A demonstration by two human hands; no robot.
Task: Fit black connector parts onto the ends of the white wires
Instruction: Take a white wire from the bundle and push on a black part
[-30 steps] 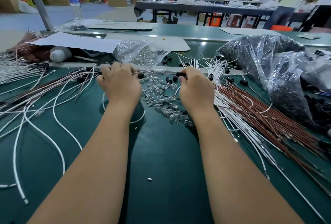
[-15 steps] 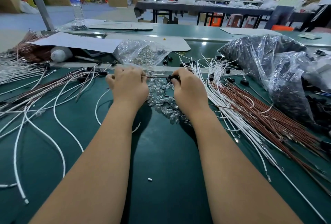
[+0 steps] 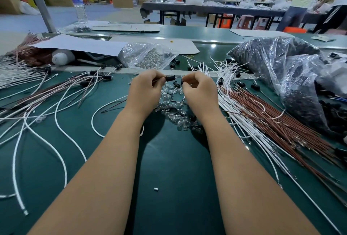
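Both hands were up over the green bench (image 3: pixel 169 169), just above the pile of clear bulbs (image 3: pixel 174 111). Left hand (image 3: pixel 145 89) had its fingers curled, pinching a black connector part (image 3: pixel 170 78) at the fingertips, with a thin wire lead running back under the fingers; which wire it belonged to I couldn't tell, though a white wire (image 3: pixel 97 116) looped off on the bench below that wrist. Right hand (image 3: pixel 198 89) was curled too, thumb and forefinger pinched near the connector's free end; something small and dark sat at the fingertips, too small to say what. The connector lay roughly horizontal, long axis left-right across the view, open end facing the right hand as far as I could judge. Handling, my read: the part is tiny, light, rigid plastic, probably slick, so a fingertip pinch on the barrel is the right hold and it shouldn't crush. The wire is limp over its length and looks stiff only close to its tip, so hold it right behind the end or it will buckle on insertion. Loose stock of white wires (image 3: pixel 234 92) fanned out on the right beside the brown wires (image 3: pixel 272 122), tips pointing away toward the bench's far edge. More black parts filled the plastic bag (image 3: pixel 277 62) at right.
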